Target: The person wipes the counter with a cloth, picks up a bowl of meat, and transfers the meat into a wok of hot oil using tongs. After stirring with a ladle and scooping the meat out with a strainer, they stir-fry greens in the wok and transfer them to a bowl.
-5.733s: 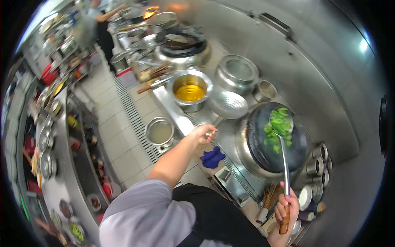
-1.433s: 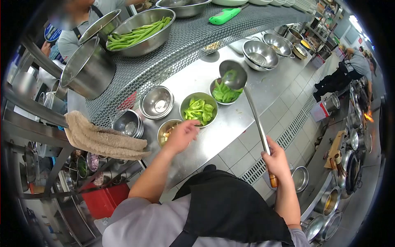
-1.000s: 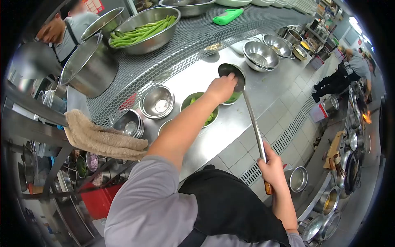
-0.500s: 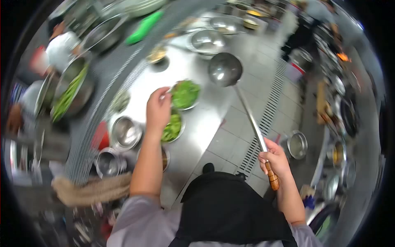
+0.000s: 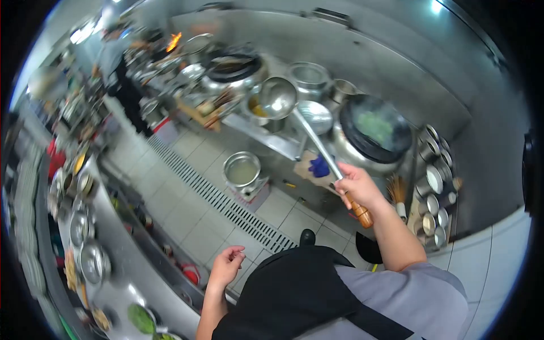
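My right hand is wrapped round the long handle of a ladle, near its brown wooden grip. The metal bowl of the ladle points away from me, overlapping the stove's front edge and a pot with yellow contents in this view. To its right sits a wok with green vegetables in it and steam rising. Held low at my left side, my left hand has loosely curled fingers, thumb slightly apart, and nothing visible in it. It hangs between the floor drain and the steel counter.
A steel counter at left carries metal bowls and a dish of green vegetables. A pot of cloudy liquid stands low by the drain grate. Metal containers line the right. A co-worker stands far left near a flame.
My view has swung right, from the counter to the stove. The ladle has come round with my right hand. My left hand has moved away from the dishes of green vegetables.
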The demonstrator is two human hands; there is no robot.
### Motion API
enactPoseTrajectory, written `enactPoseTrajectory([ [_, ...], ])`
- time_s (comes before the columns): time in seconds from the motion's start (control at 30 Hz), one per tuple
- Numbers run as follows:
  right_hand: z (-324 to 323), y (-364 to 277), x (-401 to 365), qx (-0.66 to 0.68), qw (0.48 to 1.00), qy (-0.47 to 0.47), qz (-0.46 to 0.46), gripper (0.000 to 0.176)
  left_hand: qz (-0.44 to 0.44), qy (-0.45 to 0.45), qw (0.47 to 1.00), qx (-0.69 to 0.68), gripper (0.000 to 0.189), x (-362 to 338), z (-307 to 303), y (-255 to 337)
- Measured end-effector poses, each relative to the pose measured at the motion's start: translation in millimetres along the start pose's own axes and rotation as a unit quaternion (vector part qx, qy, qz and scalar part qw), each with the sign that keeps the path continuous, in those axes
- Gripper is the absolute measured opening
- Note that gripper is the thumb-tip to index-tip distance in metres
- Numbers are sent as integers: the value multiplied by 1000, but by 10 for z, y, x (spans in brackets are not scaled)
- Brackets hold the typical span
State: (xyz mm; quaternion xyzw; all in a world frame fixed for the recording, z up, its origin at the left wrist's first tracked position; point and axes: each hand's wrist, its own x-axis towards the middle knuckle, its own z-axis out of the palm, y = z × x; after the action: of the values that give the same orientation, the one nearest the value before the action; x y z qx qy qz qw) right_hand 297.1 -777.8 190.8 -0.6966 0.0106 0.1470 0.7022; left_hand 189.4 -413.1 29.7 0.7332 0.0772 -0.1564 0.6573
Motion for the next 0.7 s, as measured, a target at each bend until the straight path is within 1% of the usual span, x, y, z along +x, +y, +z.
enactPoseTrajectory([
  [0.1, -855, -2, -105, -73, 981, 180, -33, 56, 5, -68, 997, 41, 26, 608, 309, 253],
  [0.13, -1186, 43, -121, -89, 969, 230, -35, 53, 10, -77, 996, 53, 26, 872, 413, 297],
  [0.2, -1831, 137, -134, -171, 929, 328, -14, 46, 14, -78, 994, 70, 27, 1453, 632, 357],
  [0.23, -2117, 126, -154, -260, 896, 361, -17, 39, -18, -59, 995, 73, 29, 1681, 784, 491],
  [0.27, -2345, 90, -145, -329, 856, 398, 27, 38, -41, -45, 997, 52, 30, 1991, 891, 473],
  [0.33, -3025, 397, 11, -340, 831, 437, 49, 40, -96, -21, 994, 43, 28, 2533, 1103, 549],
  [0.37, -3169, 458, 69, -335, 830, 442, 52, 40, -118, 0, 993, 22, 30, 2744, 1217, 612],
  [0.4, -3298, 503, 126, -364, 804, 466, 62, 41, -138, 21, 990, 1, 31, 2958, 1321, 676],
  [0.43, -3421, 547, 189, -395, 776, 487, 74, 42, -129, 18, 991, 23, 40, 3245, 1361, 592],
  [0.47, -3540, 629, 295, -353, 790, 489, 113, 43, -132, 14, 991, 26, 40, 3415, 1422, 643],
  [0.53, -3700, 761, 445, -345, 818, 438, 141, 42, -180, -36, 980, 74, 50, 3690, 1569, 699],
  [0.57, -3579, 637, 471, -295, 850, 406, 163, 42, -171, -64, 980, 83, 53, 3742, 1650, 767],
  [0.6, -3478, 527, 472, -242, 877, 372, 184, 41, -188, -86, 974, 88, 52, 3875, 1694, 744],
  [0.63, -3441, 645, 501, -379, 839, 373, 118, 43, -206, -85, 969, 111, 50, 3904, 1791, 813],
  [0.67, -3392, 653, 463, -296, 867, 365, 165, 47, -223, -84, 962, 135, 47, 3910, 1867, 901],
  [0.7, -3429, 759, 405, -320, 867, 360, 132, 50, -229, -89, 959, 141, 47, 3916, 1919, 935],
])
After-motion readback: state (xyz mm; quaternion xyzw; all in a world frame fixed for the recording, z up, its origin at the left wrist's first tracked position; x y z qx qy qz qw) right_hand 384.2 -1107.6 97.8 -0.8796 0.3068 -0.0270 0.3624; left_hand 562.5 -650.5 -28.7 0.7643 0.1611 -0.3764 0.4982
